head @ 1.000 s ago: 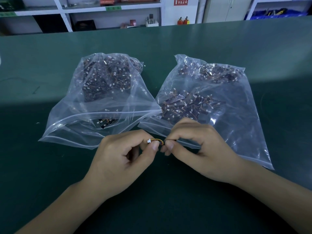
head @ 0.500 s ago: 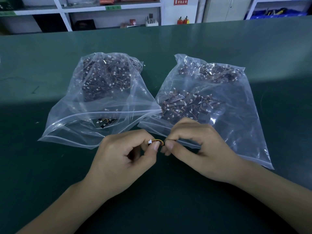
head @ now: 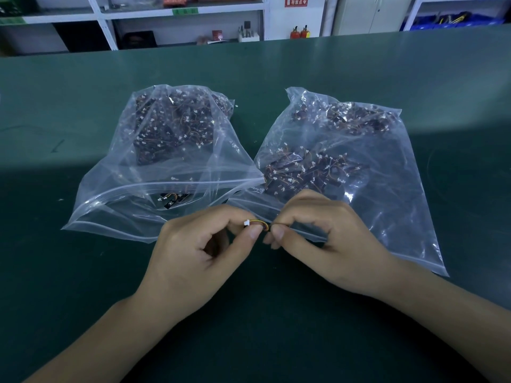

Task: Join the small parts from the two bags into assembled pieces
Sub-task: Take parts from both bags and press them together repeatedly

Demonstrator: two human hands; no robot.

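Almost nothing has shifted since the earlier frames: both hands stay at the same spot in front of the bags, and the little wired part between them has only turned a touch, its white plug sitting slightly higher above the left thumb.

The only writing on show is far off. A red sign (head: 296, 1) on the back wall carries white characters too small to read, and a green label (head: 185, 11) on the shelf (head: 182, 9) edge is just as illegible. The bags bear no print that can be made out.

The left hand (head: 193, 261) is curled, thumb and forefinger pinching the wired part (head: 257, 224) just under its white plug (head: 247, 223). The right hand (head: 329, 244) is curled too, its thumb and forefinger pinching the other end of the short yellow-orange wire; what sits at that end is hidden by the fingertips. The two hands almost touch at the fingertips, above the green table (head: 83, 272).

Just beyond them lie two clear zip bags, side by side and touching at their near corners. The left bag (head: 116, 205) and the right bag (head: 401, 217) each hold a heap of small dark parts with white plugs and thin wires.
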